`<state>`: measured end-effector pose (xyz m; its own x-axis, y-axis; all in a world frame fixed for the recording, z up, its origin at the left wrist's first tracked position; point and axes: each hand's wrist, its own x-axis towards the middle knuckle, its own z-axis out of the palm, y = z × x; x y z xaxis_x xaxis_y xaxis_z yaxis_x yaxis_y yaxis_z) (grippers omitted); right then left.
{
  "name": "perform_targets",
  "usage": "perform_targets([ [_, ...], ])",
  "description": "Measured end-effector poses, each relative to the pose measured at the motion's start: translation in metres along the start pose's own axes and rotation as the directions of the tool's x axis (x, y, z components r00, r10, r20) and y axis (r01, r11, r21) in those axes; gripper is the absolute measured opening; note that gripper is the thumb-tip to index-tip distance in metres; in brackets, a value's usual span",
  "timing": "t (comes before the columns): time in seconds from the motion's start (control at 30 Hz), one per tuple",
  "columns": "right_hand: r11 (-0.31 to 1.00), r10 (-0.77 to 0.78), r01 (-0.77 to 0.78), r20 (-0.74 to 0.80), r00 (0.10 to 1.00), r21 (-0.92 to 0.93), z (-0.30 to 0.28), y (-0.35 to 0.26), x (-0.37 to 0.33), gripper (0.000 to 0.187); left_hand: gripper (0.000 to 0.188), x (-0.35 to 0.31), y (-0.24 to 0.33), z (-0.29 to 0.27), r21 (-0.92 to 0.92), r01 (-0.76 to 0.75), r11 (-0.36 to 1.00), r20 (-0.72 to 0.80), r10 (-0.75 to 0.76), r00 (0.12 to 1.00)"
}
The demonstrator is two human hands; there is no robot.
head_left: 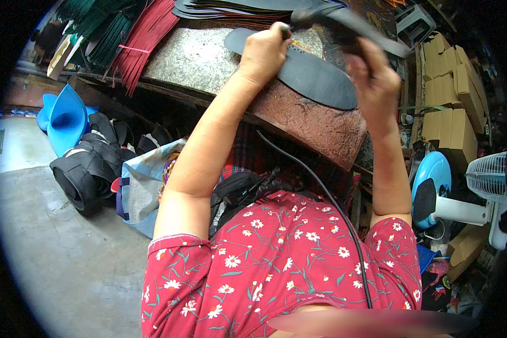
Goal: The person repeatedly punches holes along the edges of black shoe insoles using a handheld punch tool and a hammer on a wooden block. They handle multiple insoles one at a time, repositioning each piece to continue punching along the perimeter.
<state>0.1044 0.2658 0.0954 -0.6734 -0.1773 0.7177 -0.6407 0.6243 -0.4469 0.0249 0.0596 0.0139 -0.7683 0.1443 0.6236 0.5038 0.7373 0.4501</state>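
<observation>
While the left hand (263,52) presses down on the black shoe sole (298,70), its fingers are curled shut around a small dark tool (285,28), tip sticking up past the knuckles. Sole lies flat on the worn stone counter (219,59), running from under the left fingers out to just below the right hand (372,73). Right fingers closed round the handle of a dark hammer-like tool (343,19), raised above the sole, blurred. Beyond the fingers: stack of more black soles (236,7); red strips (146,39) and green strips (98,31) well off to the left of the left fingers. Right of the right fingers: cardboard boxes (450,90), white fan (487,180) further down. Black cable (321,186) runs down over the floral red shirt (281,265)
</observation>
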Motion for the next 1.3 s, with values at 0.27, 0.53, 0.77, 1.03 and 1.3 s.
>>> perform_targets([
  [0.27, 0.955, 0.251, -0.241, 0.037, 0.967, -0.173, -0.019, 0.024, -0.004, 0.039, 0.010, 0.001, -0.012, 0.006, -0.706, 0.384, 0.595, 0.144, -0.409, 0.901],
  [0.53, 0.991, 0.076, -0.067, 0.065, 0.995, -0.119, -0.006, 0.001, -0.005, 0.034, 0.020, -0.001, 0.005, 0.005, 0.016, -0.158, 0.987, -0.024, 0.158, 0.987],
  [0.77, 0.926, 0.367, -0.360, 0.044, 0.929, -0.112, -0.023, 0.029, -0.010, 0.041, 0.015, 0.001, -0.006, 0.015, -0.691, 0.329, 0.644, 0.081, -0.383, 0.920],
  [1.03, 0.982, -0.030, 0.028, -0.005, 1.000, -0.185, -0.012, 0.001, -0.011, 0.037, 0.021, -0.004, 0.011, 0.012, -0.037, -0.189, 0.981, -0.045, 0.187, 0.981],
  [1.3, 0.901, 0.409, -0.379, 0.120, 0.905, -0.209, -0.014, 0.042, -0.030, 0.040, 0.005, 0.004, -0.011, -0.001, -0.839, 0.112, 0.533, -0.182, -0.468, 0.865],
])
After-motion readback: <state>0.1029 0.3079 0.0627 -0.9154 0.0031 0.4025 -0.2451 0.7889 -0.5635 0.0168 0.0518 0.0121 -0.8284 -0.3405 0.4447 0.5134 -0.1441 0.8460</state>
